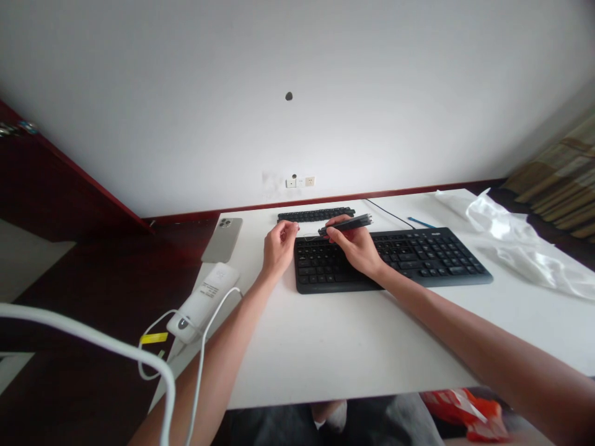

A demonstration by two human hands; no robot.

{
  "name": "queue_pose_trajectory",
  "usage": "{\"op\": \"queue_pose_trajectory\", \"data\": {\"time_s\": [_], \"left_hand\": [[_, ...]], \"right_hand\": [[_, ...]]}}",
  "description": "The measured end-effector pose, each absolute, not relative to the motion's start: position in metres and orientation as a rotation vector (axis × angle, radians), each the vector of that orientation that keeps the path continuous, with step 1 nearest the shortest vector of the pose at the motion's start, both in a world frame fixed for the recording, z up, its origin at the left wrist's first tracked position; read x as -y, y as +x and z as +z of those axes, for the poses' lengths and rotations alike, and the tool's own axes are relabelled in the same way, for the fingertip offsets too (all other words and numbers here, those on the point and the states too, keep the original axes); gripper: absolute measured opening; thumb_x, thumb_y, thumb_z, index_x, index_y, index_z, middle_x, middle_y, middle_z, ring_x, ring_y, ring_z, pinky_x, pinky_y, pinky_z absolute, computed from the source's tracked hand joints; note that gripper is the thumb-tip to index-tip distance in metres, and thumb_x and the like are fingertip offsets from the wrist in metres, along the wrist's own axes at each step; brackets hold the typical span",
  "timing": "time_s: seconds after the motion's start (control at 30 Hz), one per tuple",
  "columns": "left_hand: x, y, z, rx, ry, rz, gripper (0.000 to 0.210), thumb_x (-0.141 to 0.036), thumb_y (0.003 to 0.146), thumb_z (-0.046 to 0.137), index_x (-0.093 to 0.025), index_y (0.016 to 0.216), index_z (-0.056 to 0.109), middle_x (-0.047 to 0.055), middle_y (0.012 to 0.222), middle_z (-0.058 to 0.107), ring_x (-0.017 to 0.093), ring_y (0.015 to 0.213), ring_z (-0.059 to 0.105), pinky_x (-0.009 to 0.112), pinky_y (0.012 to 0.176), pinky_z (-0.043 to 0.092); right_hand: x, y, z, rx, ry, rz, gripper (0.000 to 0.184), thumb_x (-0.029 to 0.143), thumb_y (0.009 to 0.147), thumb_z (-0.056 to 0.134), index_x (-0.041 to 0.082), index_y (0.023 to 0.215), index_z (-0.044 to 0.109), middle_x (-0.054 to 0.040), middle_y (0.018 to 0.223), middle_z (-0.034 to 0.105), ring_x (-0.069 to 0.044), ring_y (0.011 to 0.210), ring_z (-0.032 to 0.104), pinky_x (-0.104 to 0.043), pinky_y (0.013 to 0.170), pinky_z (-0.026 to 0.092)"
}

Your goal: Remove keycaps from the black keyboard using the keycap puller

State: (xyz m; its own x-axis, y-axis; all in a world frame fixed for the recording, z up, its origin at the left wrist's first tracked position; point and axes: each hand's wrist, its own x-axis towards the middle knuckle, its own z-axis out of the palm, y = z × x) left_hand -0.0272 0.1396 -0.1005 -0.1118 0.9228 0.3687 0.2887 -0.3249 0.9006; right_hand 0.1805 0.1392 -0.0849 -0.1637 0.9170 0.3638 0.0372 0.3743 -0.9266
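My right hand (356, 248) is closed around a slim black stick-like tool (356, 222) with a pale, shiny far end; its exact kind is unclear. It is above the left half of a black keyboard (441, 254). My left hand (279, 244) is just off the keyboard's upper left corner, thumb and fingers pinched together; whatever is in the pinch is too small to make out. A thin pale wire-like line (310, 235) shows between the two hands. Behind them lie rows of loose black keycaps (316, 215).
A phone (222, 240) and a white power bank (204, 300) with a white cable (199, 359) lie on the left of the white table (334, 347). A blue pen-like stick (421, 222) lies behind the keyboard. Clear plastic wrapping (502, 217) covers the right side.
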Motion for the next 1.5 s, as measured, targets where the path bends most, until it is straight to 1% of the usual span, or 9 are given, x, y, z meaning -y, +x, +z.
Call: {"op": "queue_pose_trajectory", "data": {"time_s": [0.13, 0.23, 0.4, 0.57, 0.7, 0.87, 1.07, 1.27, 1.5], "left_hand": [[-0.137, -0.025, -0.103, -1.427, 1.655, 1.433, 0.045, -0.053, 0.102, 0.05, -0.019, 0.076, 0.063, 0.0, 0.071, 0.063, 0.015, 0.069, 0.056, 0.026, 0.069, 0.041], [-0.135, -0.024, -0.105, -1.445, 1.67, 1.441, 0.049, -0.055, 0.103, 0.047, -0.02, 0.071, 0.06, -0.001, 0.066, 0.058, 0.014, 0.063, 0.051, 0.026, 0.066, 0.037], [-0.131, -0.023, -0.105, -1.464, 1.688, 1.405, 0.05, -0.056, 0.102, 0.046, -0.02, 0.07, 0.06, -0.001, 0.066, 0.061, 0.015, 0.062, 0.052, 0.027, 0.066, 0.037], [-0.109, -0.022, -0.099, -1.496, 1.807, 1.292, 0.045, -0.048, 0.104, 0.045, -0.02, 0.074, 0.064, 0.001, 0.072, 0.067, 0.016, 0.068, 0.058, 0.026, 0.07, 0.04], [-0.084, -0.026, -0.096, -1.433, 1.898, 1.169, 0.035, -0.043, 0.104, 0.046, -0.02, 0.089, 0.067, 0.002, 0.084, 0.069, 0.016, 0.072, 0.059, 0.026, 0.07, 0.041], [-0.074, -0.033, -0.095, -1.455, 1.935, 1.112, 0.029, -0.046, 0.101, 0.052, -0.02, 0.105, 0.066, -0.003, 0.073, 0.054, 0.014, 0.063, 0.049, 0.025, 0.065, 0.04], [-0.074, -0.037, -0.091, -1.458, 2.039, 1.002, 0.02, -0.039, 0.094, 0.062, -0.022, 0.103, 0.067, -0.002, 0.082, 0.052, 0.014, 0.068, 0.049, 0.027, 0.07, 0.044], [-0.075, -0.04, -0.092, -1.433, 2.045, 0.929, 0.019, -0.036, 0.093, 0.064, -0.023, 0.105, 0.07, 0.001, 0.09, 0.057, 0.015, 0.073, 0.053, 0.028, 0.073, 0.046], [-0.076, -0.039, -0.095, -1.47, 2.001, 0.945, 0.014, -0.028, 0.091, 0.062, -0.022, 0.1, 0.071, 0.0, 0.082, 0.057, 0.016, 0.074, 0.055, 0.028, 0.071, 0.044]], "right_hand": [[-0.143, 0.177, -0.09, 1.453, -0.871, 1.096, 0.033, 0.049, 0.091, 0.073, 0.02, 0.105, 0.067, -0.0064, 0.097, 0.073, -0.021, 0.085, 0.071, -0.034, 0.075, 0.058], [-0.15, 0.176, -0.093, 1.368, -0.909, 1.171, 0.038, 0.052, 0.088, 0.074, 0.019, 0.104, 0.065, -0.0064, 0.094, 0.073, -0.021, 0.084, 0.072, -0.033, 0.073, 0.059], [-0.151, 0.177, -0.092, 1.439, -0.968, 1.157, 0.039, 0.053, 0.088, 0.072, 0.018, 0.104, 0.064, -0.0051, 0.088, 0.071, -0.019, 0.079, 0.069, -0.032, 0.071, 0.056], [-0.146, 0.177, -0.09, 1.578, -0.973, 1.069, 0.033, 0.049, 0.092, 0.068, 0.018, 0.102, 0.066, -0.0032, 0.083, 0.069, -0.019, 0.079, 0.067, -0.031, 0.074, 0.053], [-0.145, 0.177, -0.091, 1.621, -0.978, 1.013, 0.032, 0.05, 0.094, 0.064, 0.019, 0.1, 0.067, -0.0027, 0.084, 0.07, -0.019, 0.077, 0.067, -0.031, 0.073, 0.053], [-0.145, 0.177, -0.091, 1.654, -1.018, 0.965, 0.033, 0.051, 0.094, 0.063, 0.018, 0.093, 0.068, -0.0027, 0.079, 0.069, -0.019, 0.074, 0.065, -0.03, 0.071, 0.052], [-0.145, 0.178, -0.091, 1.636, -1.051, 0.941, 0.036, 0.055, 0.095, 0.061, 0.019, 0.093, 0.066, -0.002, 0.076, 0.066, -0.019, 0.071, 0.064, -0.03, 0.068, 0.051], [-0.135, 0.178, -0.084, 1.733, -1.054, 0.832, 0.032, 0.052, 0.097, 0.058, 0.021, 0.097, 0.066, -0.0032, 0.086, 0.07, -0.02, 0.073, 0.064, -0.031, 0.07, 0.051], [-0.118, 0.179, -0.076, 1.937, -1.021, 0.731, 0.019, 0.042, 0.096, 0.063, 0.024, 0.103, 0.065, -0.0038, 0.09, 0.072, -0.022, 0.077, 0.066, -0.034, 0.073, 0.05]]}}
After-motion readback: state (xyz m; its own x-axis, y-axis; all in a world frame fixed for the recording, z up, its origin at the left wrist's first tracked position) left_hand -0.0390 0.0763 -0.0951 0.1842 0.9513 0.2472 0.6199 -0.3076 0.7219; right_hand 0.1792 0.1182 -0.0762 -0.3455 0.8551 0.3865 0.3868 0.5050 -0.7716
